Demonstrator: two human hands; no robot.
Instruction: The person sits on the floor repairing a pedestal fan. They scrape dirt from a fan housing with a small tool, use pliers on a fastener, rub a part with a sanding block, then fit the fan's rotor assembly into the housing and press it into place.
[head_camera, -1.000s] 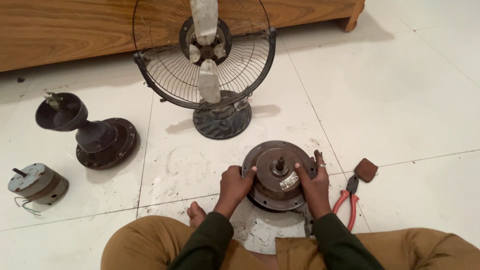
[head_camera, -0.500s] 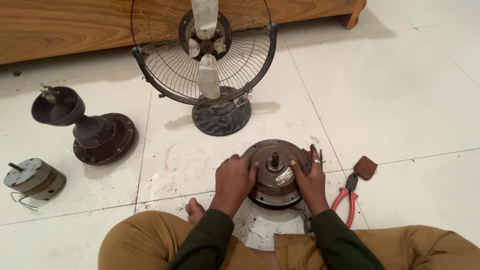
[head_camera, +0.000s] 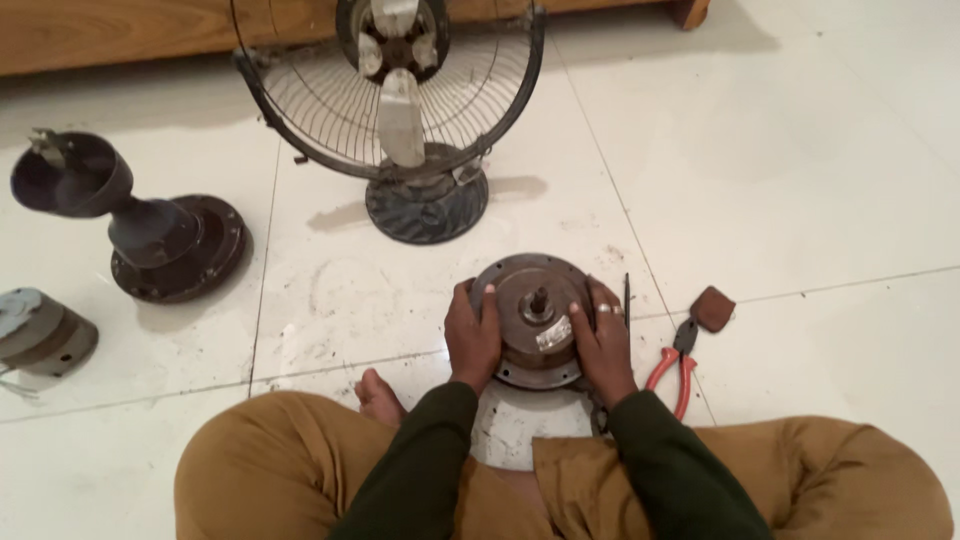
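Head cam: round fan motor housing (head_camera: 535, 318), brownish metal w/ a short shaft stub at centre, sits on the white tile floor (head_camera: 800, 180) right in front of the person's crossed legs. Left hand (head_camera: 472, 335) cups its left rim, fingers curled over the edge; right hand (head_camera: 603, 338), ring on one finger, clamps the right rim, fingers bent and closed on the casing. Both have firm hold, neither open.

Risks, as I judge: housing looks heavy and greasy, so a slip could drop it on the bare foot (head_camera: 378, 398) just beside it. Fingers wrapped under the rim could get pinched if it's set down hard. Red-handled pliers (head_camera: 675, 370) lie close by the right knee, easy to knock or sit on.

Further out: table fan (head_camera: 400, 110) w/ wire guard stands behind, a dark fan stand base (head_camera: 150, 235) left, a bare motor (head_camera: 40, 335) at far left.

Vs 0.5 s ago: hands and housing in nearly the same grip; the view has shifted slightly, fan and stand base sit a touch lower in the view.
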